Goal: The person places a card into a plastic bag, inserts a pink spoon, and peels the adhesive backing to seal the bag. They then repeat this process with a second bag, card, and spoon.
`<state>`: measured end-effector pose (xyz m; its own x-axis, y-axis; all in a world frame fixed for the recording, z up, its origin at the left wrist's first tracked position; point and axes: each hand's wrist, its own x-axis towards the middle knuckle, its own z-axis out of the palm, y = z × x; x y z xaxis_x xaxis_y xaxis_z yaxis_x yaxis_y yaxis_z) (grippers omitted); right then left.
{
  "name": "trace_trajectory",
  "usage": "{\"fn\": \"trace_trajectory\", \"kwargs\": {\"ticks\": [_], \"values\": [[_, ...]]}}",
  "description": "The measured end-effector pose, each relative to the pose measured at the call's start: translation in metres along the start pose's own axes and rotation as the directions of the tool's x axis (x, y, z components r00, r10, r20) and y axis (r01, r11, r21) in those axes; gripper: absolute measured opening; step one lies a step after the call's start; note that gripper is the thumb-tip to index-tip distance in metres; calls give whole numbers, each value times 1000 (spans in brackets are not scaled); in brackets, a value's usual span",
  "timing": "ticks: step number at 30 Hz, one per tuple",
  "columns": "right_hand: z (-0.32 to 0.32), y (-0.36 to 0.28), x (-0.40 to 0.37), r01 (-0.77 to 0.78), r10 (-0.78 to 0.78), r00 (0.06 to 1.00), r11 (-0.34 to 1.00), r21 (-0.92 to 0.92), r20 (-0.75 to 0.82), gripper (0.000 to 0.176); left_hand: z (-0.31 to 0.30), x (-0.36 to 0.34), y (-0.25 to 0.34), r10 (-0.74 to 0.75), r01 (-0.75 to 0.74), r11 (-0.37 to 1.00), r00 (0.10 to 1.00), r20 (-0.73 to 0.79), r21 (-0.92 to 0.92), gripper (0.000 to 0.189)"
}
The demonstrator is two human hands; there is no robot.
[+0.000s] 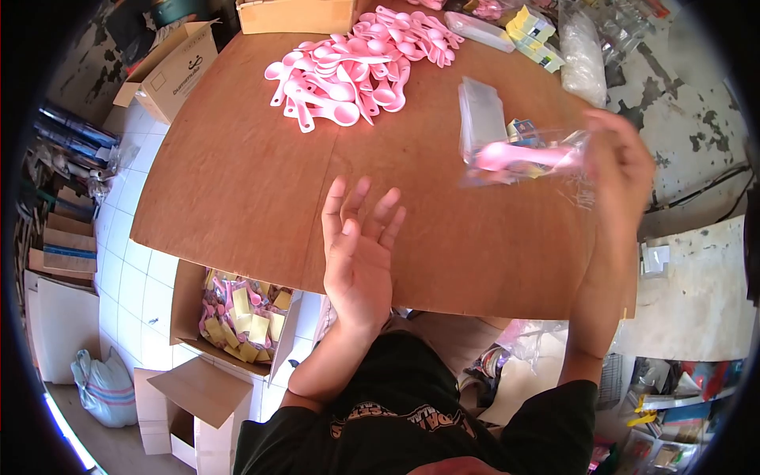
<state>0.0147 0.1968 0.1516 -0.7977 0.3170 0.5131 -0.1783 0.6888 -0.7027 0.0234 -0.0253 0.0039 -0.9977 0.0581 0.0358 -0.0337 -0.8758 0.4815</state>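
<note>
My left hand (362, 253) is raised above the near middle of the brown table (237, 182), palm up, fingers apart and nothing in it. At the right, my right hand (621, 154) is closed on the end of a clear plastic bag with a pink spoon (526, 157) inside; motion blurs it. Under and behind the bag lie a stack of clear plastic sleeves (480, 115) and a small blue and yellow item (522, 131), partly hidden. A large heap of pink spoons (348, 71) rests at the far side of the table.
An open box of packed spoons with yellow cards (241, 317) stands below the table's near left edge. Other cardboard boxes (170, 75) are on the left floor. Yellow packs (532, 36) and a plastic roll (582, 59) lie at the far right.
</note>
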Motion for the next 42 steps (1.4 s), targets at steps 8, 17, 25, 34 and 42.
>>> {"fn": "trace_trajectory", "kwargs": {"ticks": [8, 17, 25, 34, 42], "values": [[-1, 5, -5, 201, -201, 979, 977, -71, 4, 17, -7, 2, 0, 52, -92, 972, 982, 182, 217, 49], [17, -51, -59, 213, -183, 957, 970, -118, 226, 15, 35, 6, 9, 2, -340, 762, 853, 522, 552, 48], [35, -34, -60, 163, -171, 977, 984, 71, 126, 6, 37, -2, 13, -89, -131, 839, 925, 370, 529, 19], [31, -32, -64, 763, -681, 644, 602, -235, 348, 23, 37, -12, 15, -150, -141, 700, 929, 337, 700, 22], [29, -33, -73, 779, -580, 627, 451, -436, 521, 23, 41, -15, 18, -171, -411, 420, 840, 515, 810, 30]]}}
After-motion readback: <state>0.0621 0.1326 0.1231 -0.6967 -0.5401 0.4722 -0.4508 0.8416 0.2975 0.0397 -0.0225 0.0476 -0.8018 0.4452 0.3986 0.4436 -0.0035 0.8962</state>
